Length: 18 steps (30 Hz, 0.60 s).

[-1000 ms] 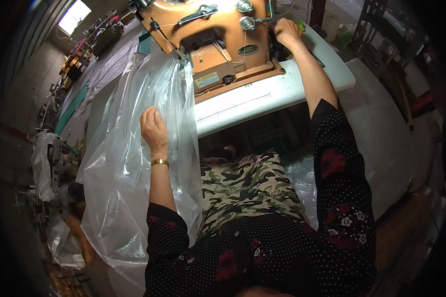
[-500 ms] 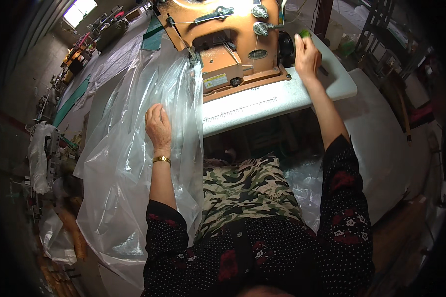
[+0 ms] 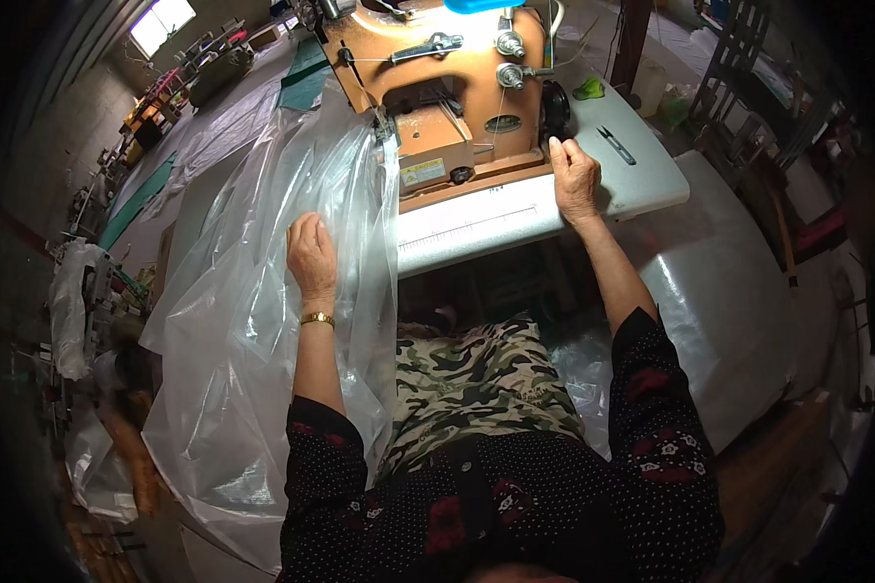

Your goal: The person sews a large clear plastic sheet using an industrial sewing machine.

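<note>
A sheet of clear plastic film [image 3: 233, 379] hangs in folds on my left, its gathered upper end reaching the needle area of an orange sewing machine [image 3: 476, 107]. My left hand [image 3: 311, 257] is closed on the film, fingers curled into it below the machine. Over the white table top [image 3: 642, 185], close to the black handwheel [image 3: 554, 109], my right hand [image 3: 576, 180] is closed. Whatever it holds, if anything, is hidden by the fingers. Dark thread snips [image 3: 617, 146] lie just right of that hand. A green object [image 3: 589, 89] rests behind them.
Camouflage cloth [image 3: 486, 379] covers my lap under the table's front edge. More clear plastic [image 3: 710, 321] spreads at the right. Grey metal frames [image 3: 739, 78] stand at the far right. Long sheets of pale material [image 3: 214, 126] stretch away at the far left.
My right hand has come nearer and to the left, away from the green object, uncovering the snips. My left hand stays on the film. The view has shifted slightly.
</note>
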### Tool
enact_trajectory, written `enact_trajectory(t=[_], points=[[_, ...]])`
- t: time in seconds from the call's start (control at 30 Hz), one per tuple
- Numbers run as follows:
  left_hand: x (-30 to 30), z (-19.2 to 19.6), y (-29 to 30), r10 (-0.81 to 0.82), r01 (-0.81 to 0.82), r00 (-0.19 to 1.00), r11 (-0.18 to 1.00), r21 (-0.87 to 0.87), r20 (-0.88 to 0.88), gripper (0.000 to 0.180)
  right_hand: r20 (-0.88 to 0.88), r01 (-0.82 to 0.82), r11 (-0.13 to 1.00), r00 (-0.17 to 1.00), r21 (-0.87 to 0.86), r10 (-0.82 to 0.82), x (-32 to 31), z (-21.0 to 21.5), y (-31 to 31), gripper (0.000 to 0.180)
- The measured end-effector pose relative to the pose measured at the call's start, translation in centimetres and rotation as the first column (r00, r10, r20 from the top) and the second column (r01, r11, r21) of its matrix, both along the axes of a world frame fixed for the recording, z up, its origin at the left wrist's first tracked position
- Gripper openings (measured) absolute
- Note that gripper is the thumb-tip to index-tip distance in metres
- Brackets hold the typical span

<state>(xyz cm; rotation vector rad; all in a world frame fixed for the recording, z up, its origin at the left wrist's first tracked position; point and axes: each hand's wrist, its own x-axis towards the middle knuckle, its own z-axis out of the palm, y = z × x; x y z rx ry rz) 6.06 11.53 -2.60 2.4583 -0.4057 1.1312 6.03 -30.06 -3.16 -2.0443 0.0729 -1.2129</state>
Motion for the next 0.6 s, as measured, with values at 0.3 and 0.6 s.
enact_trajectory(t=[0.3, 0.6], points=[[0.09, -0.05, -0.1, -0.007, 0.007, 1.0, 1.0, -0.012, 0.011, 0.018, -0.093, 0.006, 0.99, 0.996, 0.138, 0.007, 0.36, -0.71, -0.82, 0.045], [-0.02, -0.02, -0.08, -0.007, 0.007, 1.0, 1.0, -0.011, 0.003, 0.018, -0.095, 0.026, 0.982, 0.995, 0.188, -0.008, 0.31, -0.61, -0.94, 0.046]])
